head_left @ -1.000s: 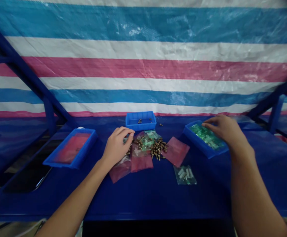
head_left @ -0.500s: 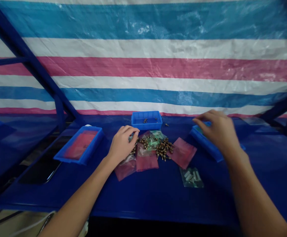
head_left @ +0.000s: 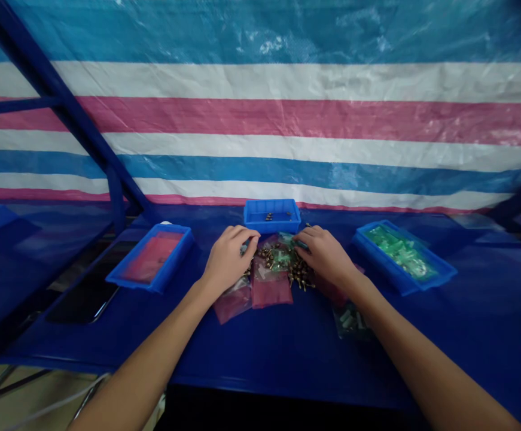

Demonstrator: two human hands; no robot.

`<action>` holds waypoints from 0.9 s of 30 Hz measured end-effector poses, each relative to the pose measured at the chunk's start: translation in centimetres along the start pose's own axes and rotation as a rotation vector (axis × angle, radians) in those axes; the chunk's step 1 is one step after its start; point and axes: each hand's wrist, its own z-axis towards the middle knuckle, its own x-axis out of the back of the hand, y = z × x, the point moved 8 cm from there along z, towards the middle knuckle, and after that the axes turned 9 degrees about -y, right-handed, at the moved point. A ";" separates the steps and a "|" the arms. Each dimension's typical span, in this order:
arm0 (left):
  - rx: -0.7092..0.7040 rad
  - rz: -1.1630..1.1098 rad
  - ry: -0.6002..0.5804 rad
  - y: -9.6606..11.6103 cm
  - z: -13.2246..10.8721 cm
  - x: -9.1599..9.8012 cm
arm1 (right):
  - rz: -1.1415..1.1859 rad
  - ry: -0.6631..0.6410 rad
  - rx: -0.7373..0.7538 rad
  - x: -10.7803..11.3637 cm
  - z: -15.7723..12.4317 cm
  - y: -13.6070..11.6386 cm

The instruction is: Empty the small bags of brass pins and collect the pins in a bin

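Striped plastic tarp (head_left: 260, 120) in blue, white and pink hangs across the back, behind a blue steel frame (head_left: 63, 102) and a blue table (head_left: 206, 371). Going left to right, a white cable (head_left: 54, 404) runs below the table edge, and a dark phone (head_left: 83, 302) lies flat on the tabletop. Just beside it sits a blue tray (head_left: 150, 257) lined with a pink bag (head_left: 150, 257).

The left hand (head_left: 228, 260) rests at the left side of a heap of small brass parts (head_left: 299, 276), its fingers (head_left: 246, 236) curled and close together. Something small and teal shows at the fingertips, but I cannot tell if it is being held. Two pink bags (head_left: 232, 304) (head_left: 269, 292) lie under and beside that hand, with the brass heap partly on the bags. Behind the heap is a small blue tray (head_left: 271, 215) with a few brass parts (head_left: 269, 216) in it.

The right hand (head_left: 327, 254) sits on the heap's right side, fingers (head_left: 307, 234) curved inward and narrow; whether they grip anything is unclear. Under its wrist lies a clear bag of grey pieces (head_left: 350, 321). Farthest right, a blue tray (head_left: 404, 254) holds green packets (head_left: 401, 251).
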 end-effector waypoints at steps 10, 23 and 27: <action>-0.012 -0.190 -0.057 1.1 0.0 0.0 | 0.292 0.329 0.029 3.9 -2.0 -2.5; 0.143 -0.729 -0.249 0.4 0.0 -1.8 | 0.914 0.165 -0.049 2.3 -2.3 -3.3; 0.301 -1.031 -0.306 -0.2 -0.7 -3.4 | 1.120 0.033 -0.065 0.4 -1.9 -3.6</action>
